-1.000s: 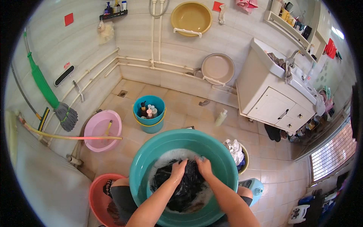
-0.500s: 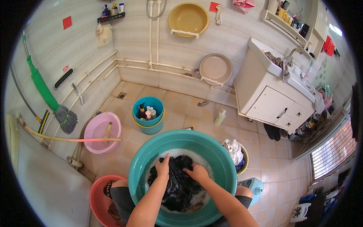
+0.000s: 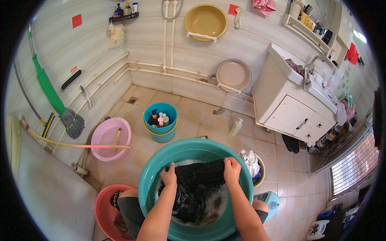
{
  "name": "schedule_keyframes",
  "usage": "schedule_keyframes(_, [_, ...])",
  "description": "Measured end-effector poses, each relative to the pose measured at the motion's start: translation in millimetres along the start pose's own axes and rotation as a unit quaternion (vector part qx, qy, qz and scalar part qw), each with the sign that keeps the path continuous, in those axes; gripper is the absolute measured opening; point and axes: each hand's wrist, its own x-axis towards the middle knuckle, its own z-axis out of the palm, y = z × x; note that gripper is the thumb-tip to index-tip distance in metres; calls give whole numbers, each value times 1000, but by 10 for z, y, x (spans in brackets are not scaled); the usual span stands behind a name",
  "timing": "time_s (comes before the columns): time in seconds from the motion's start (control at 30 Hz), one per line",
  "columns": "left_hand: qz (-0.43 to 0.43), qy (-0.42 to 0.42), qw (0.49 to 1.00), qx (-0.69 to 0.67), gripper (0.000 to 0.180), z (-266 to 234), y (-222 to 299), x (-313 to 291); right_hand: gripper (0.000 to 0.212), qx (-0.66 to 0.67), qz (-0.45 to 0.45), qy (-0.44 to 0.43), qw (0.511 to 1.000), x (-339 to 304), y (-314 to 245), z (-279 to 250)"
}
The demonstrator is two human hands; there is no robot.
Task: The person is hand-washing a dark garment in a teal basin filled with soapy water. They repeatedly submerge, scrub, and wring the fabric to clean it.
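A large teal basin stands on the tiled floor between my knees, holding soapy water and a wet black garment. My left hand grips the garment's left edge. My right hand grips its upper right edge. Between the two hands the cloth is stretched out wide, partly lifted above the suds. Both forearms come in from the lower edge.
A red basin with dark cloth sits at lower left, a pink basin beside a green broom. A small teal bucket holds bottles. Nearby: a white pump bottle, a bowl of white cloth, a white sink cabinet, a blue jug.
My hands were close together, bunching the black garment in the water. They have moved apart and pulled the cloth open and upward toward the basin's far side.
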Motion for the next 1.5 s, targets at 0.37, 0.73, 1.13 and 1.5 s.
schedule_keyframes(0.37, [191, -26, 968, 163, 37, 3, -196, 50, 35, -273, -155, -169, 934, -109, 373, 165])
schedule_keyframes(0.73, [193, -265, 833, 445, 43, -23, -411, -254, 51, -528, -60, -426, 732, -665, 627, 451])
schedule_keyframes(1.13, [-182, -208, 961, -12, 30, 78, -110, -316, 43, -109, 47, -210, 970, -651, 316, 523])
schedule_keyframes(1.5, [-286, -287, 887, -221, 39, 87, -976, -69, 23, -211, -179, -193, 941, -828, -50, 618])
